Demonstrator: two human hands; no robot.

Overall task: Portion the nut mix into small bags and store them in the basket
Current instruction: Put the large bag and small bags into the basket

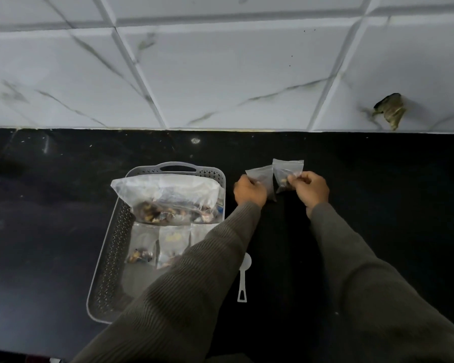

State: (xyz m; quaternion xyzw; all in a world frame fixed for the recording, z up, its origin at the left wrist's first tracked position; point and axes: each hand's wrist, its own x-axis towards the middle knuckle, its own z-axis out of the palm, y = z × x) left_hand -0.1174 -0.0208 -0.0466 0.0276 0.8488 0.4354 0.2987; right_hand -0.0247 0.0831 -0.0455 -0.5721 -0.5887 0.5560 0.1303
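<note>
A grey perforated basket [108,260] lies on the black counter at centre left. A big clear bag of nut mix [168,197] rests across its far end, and three small filled bags [142,244] lie in a row in front of it, the right one partly hidden by my sleeve. To the right of the basket, above the counter, my left hand [249,191] pinches a small clear bag [260,175]. My right hand [311,188] pinches a second small bag with nuts [286,171]. The two bags touch each other.
A white plastic scoop [243,279] lies on the counter just right of the basket, under my left forearm. A white marbled tile wall rises behind the black counter [378,179]. A dark hole [389,110] breaks the wall at the right.
</note>
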